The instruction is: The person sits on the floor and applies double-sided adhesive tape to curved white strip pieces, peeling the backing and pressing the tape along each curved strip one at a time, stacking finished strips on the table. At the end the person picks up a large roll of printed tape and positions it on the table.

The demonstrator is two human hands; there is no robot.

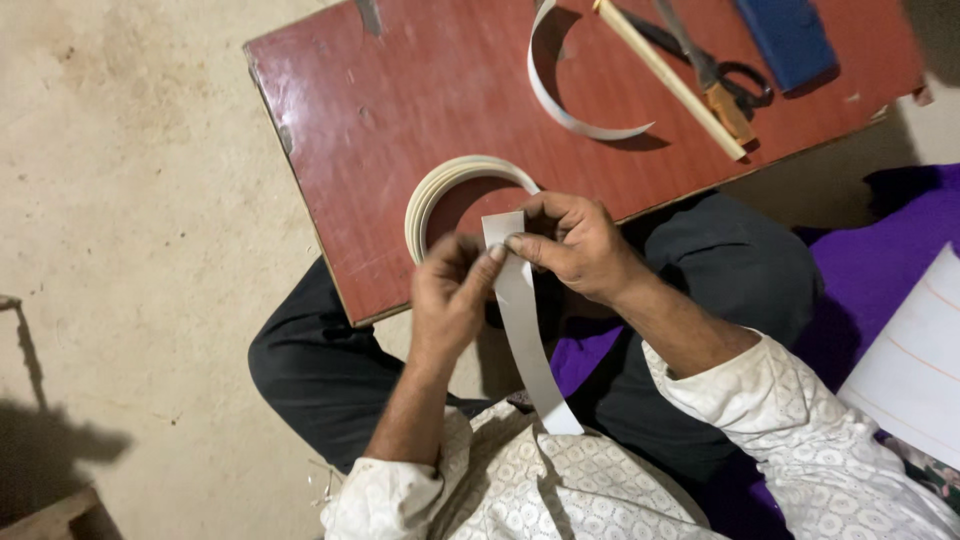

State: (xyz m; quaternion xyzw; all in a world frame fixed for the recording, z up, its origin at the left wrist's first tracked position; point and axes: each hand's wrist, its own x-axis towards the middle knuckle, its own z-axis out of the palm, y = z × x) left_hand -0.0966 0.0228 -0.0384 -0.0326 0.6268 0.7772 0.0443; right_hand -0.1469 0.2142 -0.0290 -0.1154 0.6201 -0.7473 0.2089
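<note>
Pinching now, both hands on the one grey strip [522, 330] just off the near edge of the desk [400, 110]. The left hand [448, 295] has thumb and forefinger closed on the strip's side, and the right hand [578, 245] has its fingers [520, 243] clamped narrow on the top end, right where the cut edge stands up. The strip runs down from there over the lap toward the shirt, its lower end lying loose.

By my reckoning the work is at an early-to-middle stage: this length hangs off the coil [450, 195], which sits on the near edge of the desk just beyond the knuckles, though whether it is cut free I cannot tell, the hands hide the join. One curved offcut [565, 105] already lies apart near the far edge, so at least one piece looks done. The coil looks thick, so plenty of strip remains.

Counting: one coil, one strip in hand, one loose curved piece. Toward the far right corner, one wooden stick [670, 78], one pair of scissors [715, 75] crossing under it, one blue block [790, 35]. Off the desk, a white sheet [915, 360] lies on purple cloth [880, 240].
</note>
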